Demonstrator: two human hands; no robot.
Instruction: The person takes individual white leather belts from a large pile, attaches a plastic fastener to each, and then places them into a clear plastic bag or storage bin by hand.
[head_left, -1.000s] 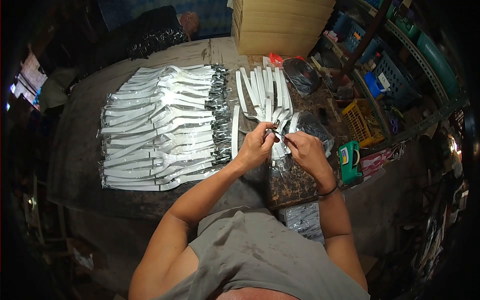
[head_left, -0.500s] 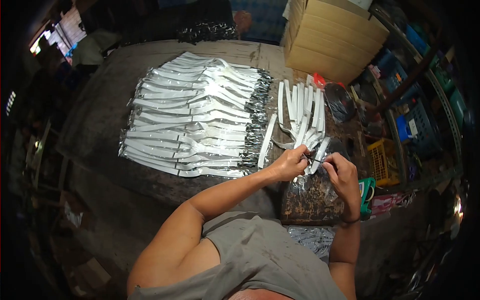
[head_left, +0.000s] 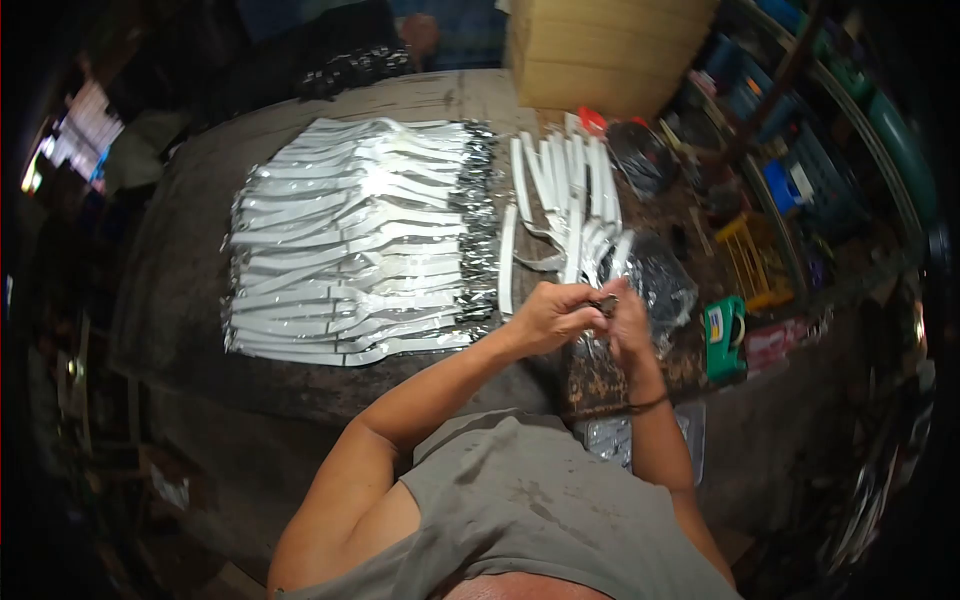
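Note:
My left hand [head_left: 555,318] is closed at the right part of the table, its fingertips pinching a small dark thing too small to name. Close beside it, my right hand [head_left: 628,322] is smeared by motion, so its fingers are hard to read. Just beyond both hands lies a loose bunch of white curved pieces [head_left: 575,215] in clear wrapping. A large stack of similar wrapped white pieces [head_left: 350,240] with dark ends covers the table's middle. A dark bundle in clear plastic [head_left: 660,285] rests right of my hands.
The dark wooden table [head_left: 180,270] has a cardboard box [head_left: 610,50] at its back. A green tape dispenser [head_left: 722,338] is at the right edge, near a yellow basket [head_left: 755,262]. Blue baskets [head_left: 810,180] fill a rack on the right. Plastic-wrapped items [head_left: 608,440] lie below the table edge.
My right hand has moved left and closer to my left hand. The whole view has shifted, so the table's contents appear further left and the green dispenser shows more fully.

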